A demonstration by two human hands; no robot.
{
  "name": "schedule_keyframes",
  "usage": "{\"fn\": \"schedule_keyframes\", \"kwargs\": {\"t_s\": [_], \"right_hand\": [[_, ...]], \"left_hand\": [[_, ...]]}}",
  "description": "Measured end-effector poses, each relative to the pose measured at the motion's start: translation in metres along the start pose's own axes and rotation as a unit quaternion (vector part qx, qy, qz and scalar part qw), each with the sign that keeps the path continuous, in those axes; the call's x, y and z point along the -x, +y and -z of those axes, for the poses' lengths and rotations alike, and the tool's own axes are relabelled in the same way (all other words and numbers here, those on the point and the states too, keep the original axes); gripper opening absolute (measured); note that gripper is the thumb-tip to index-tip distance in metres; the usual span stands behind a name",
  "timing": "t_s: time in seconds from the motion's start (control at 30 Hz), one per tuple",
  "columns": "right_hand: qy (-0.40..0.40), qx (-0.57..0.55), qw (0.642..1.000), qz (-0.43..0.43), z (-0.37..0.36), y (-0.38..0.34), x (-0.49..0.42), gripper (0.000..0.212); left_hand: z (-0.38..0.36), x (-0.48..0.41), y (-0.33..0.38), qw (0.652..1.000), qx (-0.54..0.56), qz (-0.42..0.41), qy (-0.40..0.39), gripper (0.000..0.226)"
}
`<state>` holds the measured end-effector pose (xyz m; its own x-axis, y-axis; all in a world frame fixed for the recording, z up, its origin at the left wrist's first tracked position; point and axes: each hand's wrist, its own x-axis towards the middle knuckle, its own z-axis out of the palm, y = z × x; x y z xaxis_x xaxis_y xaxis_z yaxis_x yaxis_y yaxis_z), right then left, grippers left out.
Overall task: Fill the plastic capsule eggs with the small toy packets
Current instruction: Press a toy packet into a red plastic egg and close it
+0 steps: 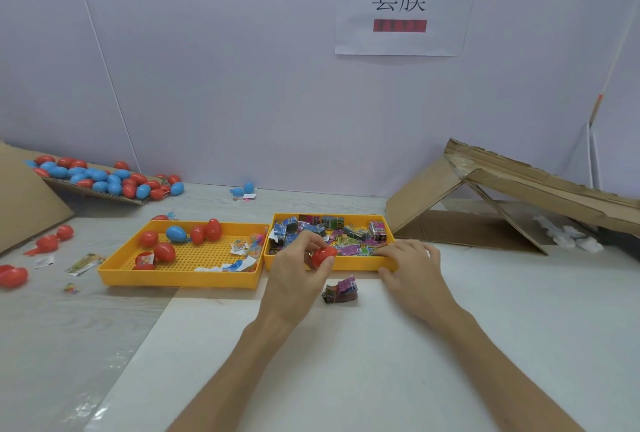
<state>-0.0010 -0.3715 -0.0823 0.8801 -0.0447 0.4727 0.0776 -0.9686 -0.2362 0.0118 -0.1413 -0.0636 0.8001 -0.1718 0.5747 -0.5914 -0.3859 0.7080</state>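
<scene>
My left hand (298, 265) grips a red capsule egg (323, 256) between thumb and fingers, just in front of the right yellow tray (330, 264). That tray holds several small colourful toy packets (346, 232). My right hand (408, 265) rests palm down on the tray's front right rim, fingers spread, holding nothing that I can see. A bundle of packets (341, 289) lies on the table between my hands. The left yellow tray (180, 277) holds several red eggs and one blue egg (176, 234).
A pile of red and blue eggs (104, 178) lies on cardboard at the back left. Loose red eggs (14, 275) and packets are scattered at the left. A folded cardboard box (502, 203) stands at the back right. A white wall with a paper sign closes the back.
</scene>
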Motion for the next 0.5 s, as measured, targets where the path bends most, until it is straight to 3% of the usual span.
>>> {"fn": "schedule_keyframes", "kwargs": {"t_s": [0.2, 0.5], "right_hand": [[0.0, 0.027, 1.0, 0.0, 0.003, -0.001, 0.0, 0.031], [0.063, -0.105, 0.992, -0.038, 0.011, -0.005, 0.002, 0.016]], "left_hand": [[0.0, -0.001, -0.002, 1.0, 0.001, -0.005, 0.001, 0.022], [0.0, -0.001, 0.003, 1.0, 0.025, 0.006, -0.01, 0.03]]}}
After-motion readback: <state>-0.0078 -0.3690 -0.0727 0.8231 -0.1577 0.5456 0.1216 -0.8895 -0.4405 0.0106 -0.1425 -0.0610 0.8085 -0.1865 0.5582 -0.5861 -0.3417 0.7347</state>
